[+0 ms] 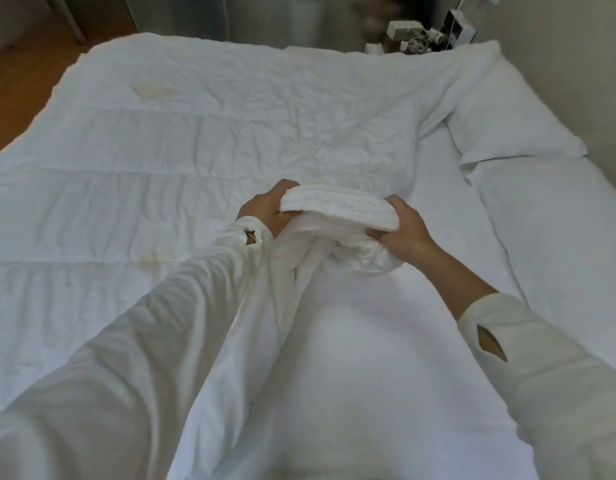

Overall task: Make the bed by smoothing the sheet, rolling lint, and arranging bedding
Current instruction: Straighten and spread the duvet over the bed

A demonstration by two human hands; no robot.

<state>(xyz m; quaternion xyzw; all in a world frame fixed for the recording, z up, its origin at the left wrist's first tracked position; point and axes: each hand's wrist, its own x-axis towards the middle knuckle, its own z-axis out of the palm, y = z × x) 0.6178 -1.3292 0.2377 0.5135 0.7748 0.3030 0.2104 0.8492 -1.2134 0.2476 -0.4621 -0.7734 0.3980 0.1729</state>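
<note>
Bunched edge of the white quilt (337, 209) lifted clear of the sheet (386, 341) near the middle of the bed, gathered into a thick fold. Left hand (265, 211) curled round the fold's left end, fingers (285, 187) wrapped over the top of it; right hand (401, 226) gripping the right end, thumb on top and fingers tucked beneath. Rest of the quilt spread flat and creased across the left and far part of the bed, with two faint yellowish marks showing on it; a twisted length of it trailing from the fold down toward the camera, beside the left sleeve (143, 334). Bare sheet exposed below and to the right of the hands, fairly smooth. Pillow (507, 109) lying at the far right corner, against the wall, well apart from the hands. Clutter of small items (420, 36) beyond the far edge of the bed, too blurred to name. Step in hand, most likely: arranging the bedding, with the quilt's edge taken up for spreading. Next move probably calling for a firm two-handed hold, hands drawn apart to open out the bunch, then the edge carried rightward over the bare sheet toward the pillow side and laid down evenly. No lint roller in sight.
</note>
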